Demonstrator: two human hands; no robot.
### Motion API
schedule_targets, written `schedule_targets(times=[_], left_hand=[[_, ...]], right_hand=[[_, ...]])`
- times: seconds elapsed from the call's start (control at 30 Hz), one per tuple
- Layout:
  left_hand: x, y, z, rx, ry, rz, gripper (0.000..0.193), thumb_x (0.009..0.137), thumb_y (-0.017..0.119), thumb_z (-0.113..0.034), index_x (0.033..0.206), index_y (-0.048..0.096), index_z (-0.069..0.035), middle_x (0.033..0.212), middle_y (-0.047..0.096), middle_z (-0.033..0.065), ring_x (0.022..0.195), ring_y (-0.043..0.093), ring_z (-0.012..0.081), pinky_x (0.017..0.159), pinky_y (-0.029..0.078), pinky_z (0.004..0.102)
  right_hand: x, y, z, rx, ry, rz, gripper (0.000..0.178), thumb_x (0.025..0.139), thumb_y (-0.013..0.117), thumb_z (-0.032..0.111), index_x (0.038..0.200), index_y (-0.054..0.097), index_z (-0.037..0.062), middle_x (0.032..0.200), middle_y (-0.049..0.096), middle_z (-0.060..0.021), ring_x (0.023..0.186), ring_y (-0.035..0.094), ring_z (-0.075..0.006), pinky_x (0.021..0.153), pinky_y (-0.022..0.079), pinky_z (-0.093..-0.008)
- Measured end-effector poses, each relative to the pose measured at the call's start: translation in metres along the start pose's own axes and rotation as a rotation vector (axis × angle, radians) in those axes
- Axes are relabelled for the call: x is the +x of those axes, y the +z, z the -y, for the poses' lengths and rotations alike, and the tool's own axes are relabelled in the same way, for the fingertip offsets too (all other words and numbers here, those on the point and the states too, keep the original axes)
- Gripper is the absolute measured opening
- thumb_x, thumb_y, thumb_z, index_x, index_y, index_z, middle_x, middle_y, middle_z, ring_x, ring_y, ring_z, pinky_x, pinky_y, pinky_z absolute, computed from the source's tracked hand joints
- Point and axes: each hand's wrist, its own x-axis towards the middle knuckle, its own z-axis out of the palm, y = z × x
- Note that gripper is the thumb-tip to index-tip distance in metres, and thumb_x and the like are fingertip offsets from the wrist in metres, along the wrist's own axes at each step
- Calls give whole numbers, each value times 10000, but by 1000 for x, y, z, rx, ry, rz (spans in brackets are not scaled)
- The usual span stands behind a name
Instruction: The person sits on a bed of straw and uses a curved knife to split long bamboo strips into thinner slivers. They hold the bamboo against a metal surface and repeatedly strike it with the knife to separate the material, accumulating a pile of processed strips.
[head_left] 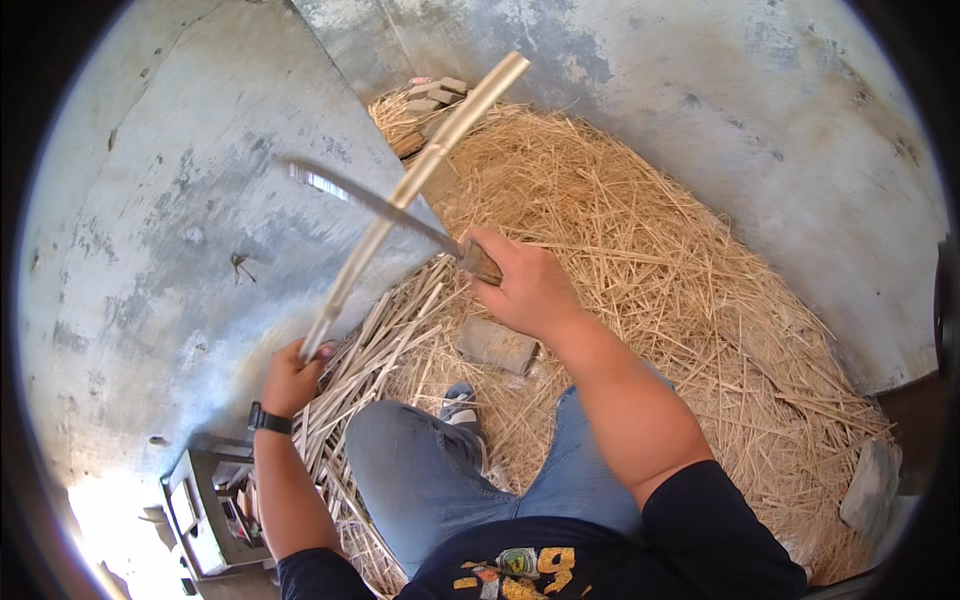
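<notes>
My left hand [290, 380] is closed round the lower end of a long pale split bamboo strip [425, 165], which slants up and to the right. In my right hand [525, 285] is the wooden handle of a long-bladed knife [375, 203], its blade pointing to the upper left. The blade crosses the strip near its middle; whether they touch I cannot tell. Motion blurs the blade's tip. Beside my left hand lies a pile of similar strips [375, 360].
Loose straw-like shavings [640, 250] cover the floor. A flat stone block [497, 345] lies before my feet. Bricks [435, 95] are stacked in the far corner. Worn walls [720, 90] rise around me. A small open cabinet [205, 520] stands at lower left, a stone slab [870, 485] at right.
</notes>
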Motion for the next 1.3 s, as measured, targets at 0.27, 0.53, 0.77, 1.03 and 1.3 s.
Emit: schedule_targets(times=[0.27, 0.53, 0.77, 1.03, 1.3], left_hand=[[-93, -32, -6, 361, -11, -217, 469, 943, 678, -407, 768, 599, 21, 600, 529, 206, 521, 516, 351, 527, 393, 427], [-128, -3, 1, 327, -63, -331, 476, 966, 653, -420, 771, 554, 3, 652, 538, 242, 617, 525, 471, 544, 404, 470], [-149, -16, 7, 439, -30, -406, 476, 965, 652, -417, 747, 544, -8, 638, 535, 221, 607, 524, 461, 533, 394, 475], [-144, 0, 15, 187, -58, -347, 573, 977, 626, -492, 725, 534, 15, 569, 475, 160, 520, 418, 268, 523, 365, 399], [-145, -9, 16, 236, -43, -264, 549, 979, 638, -467, 734, 529, 11, 561, 459, 143, 511, 381, 231, 510, 352, 385]], right_hand=[[3, -13, -34, -178, 179, 265, 220, 852, 722, 238, 1007, 633, 111, 828, 693, -141, 757, 685, -344, 672, 531, -474], [-10, 22, 1, -162, -45, 234, 212, 850, 722, 248, 911, 601, 84, 803, 675, -158, 800, 682, -360, 733, 532, -478], [8, 9, -25, -73, 306, 222, 248, 877, 715, 225, 1053, 626, 76, 914, 700, -170, 890, 697, -334, 797, 548, -469], [-7, 39, 3, -43, -22, 357, 250, 879, 734, 236, 1066, 651, 93, 892, 715, -141, 857, 705, -324, 785, 550, -460], [7, 2, -32, -18, 276, 225, 241, 877, 728, 267, 994, 652, 70, 838, 702, -149, 802, 696, -344, 745, 544, -462]])
